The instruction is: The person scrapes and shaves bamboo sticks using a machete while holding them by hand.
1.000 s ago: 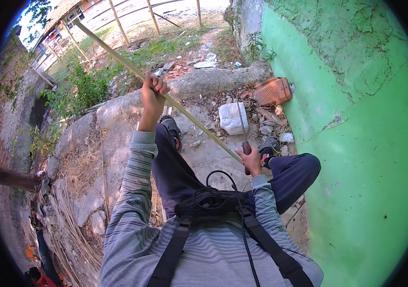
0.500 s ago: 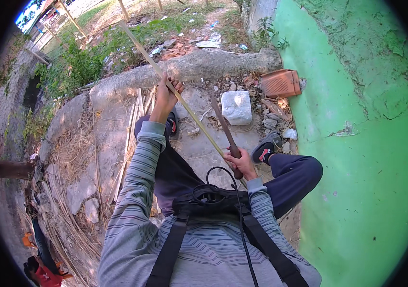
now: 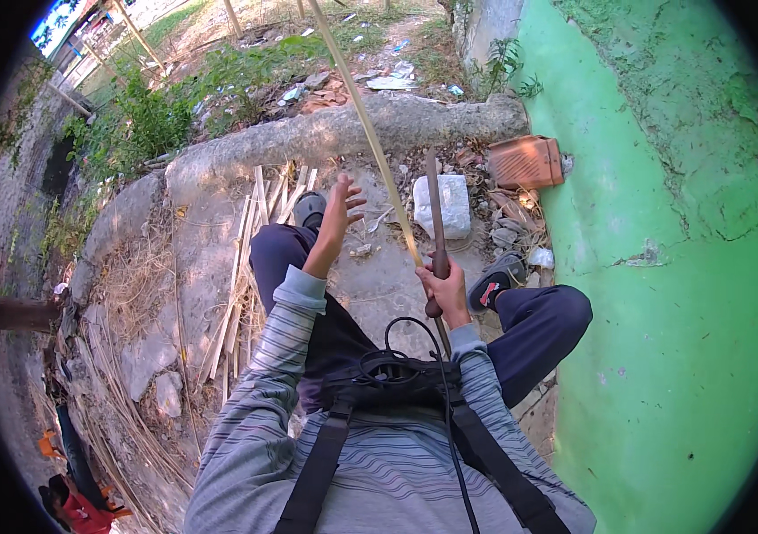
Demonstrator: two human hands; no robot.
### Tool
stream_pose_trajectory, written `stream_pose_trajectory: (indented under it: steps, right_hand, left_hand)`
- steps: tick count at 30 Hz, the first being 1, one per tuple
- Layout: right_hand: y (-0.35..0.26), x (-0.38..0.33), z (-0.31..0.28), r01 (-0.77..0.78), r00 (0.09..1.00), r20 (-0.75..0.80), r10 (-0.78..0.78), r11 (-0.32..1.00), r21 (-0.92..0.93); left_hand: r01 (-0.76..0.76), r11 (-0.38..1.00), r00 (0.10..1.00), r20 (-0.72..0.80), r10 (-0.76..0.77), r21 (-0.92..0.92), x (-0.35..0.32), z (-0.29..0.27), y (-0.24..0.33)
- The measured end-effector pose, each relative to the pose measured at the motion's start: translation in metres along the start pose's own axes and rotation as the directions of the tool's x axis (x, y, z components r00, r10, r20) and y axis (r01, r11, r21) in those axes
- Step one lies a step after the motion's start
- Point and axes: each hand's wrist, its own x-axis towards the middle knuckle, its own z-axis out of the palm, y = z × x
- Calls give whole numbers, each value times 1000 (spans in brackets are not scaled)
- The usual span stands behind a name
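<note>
Right hand [image 3: 447, 287] is clamped shut around the handle of a long dark blade [image 3: 433, 214], a machete-like knife, its tip pointing up and away from the person's body. The same fist seems to pin the long pale bamboo strip [image 3: 370, 142] too, though exactly how the fingers share the two I can't tell. That strip runs on a long diagonal, from below the right fist up and away to the left, out over the low rounded concrete kerb [image 3: 326, 133] toward the grass. The blade lies just beside it on the right, nearly parallel, meeting it at the fist.

Left hand [image 3: 336, 214] is up in the air, fingers spread wide, holding nothing, just left of the strip and farther out along it than the right. So the free length of bamboo lies up and slightly right of that open palm.

Around them: a heap of split pale slats [image 3: 250, 267] at the left knee, a white stone block [image 3: 444, 205], a reddish clay brick [image 3: 526, 162], the bright green painted wall [image 3: 664, 311] on the right.
</note>
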Motion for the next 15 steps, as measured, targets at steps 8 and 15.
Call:
stream_pose_trajectory:
  steps: [8, 15]
  right_hand:
    - [-35, 67, 15, 32, 987, -159, 0, 980, 198]
    - [-32, 124, 33, 68, 974, -227, 6, 946, 316]
  left_hand:
    - [39, 908, 870, 434, -236, 417, -97, 38, -88]
    - [131, 947, 721, 628, -293, 292, -115, 35, -150]
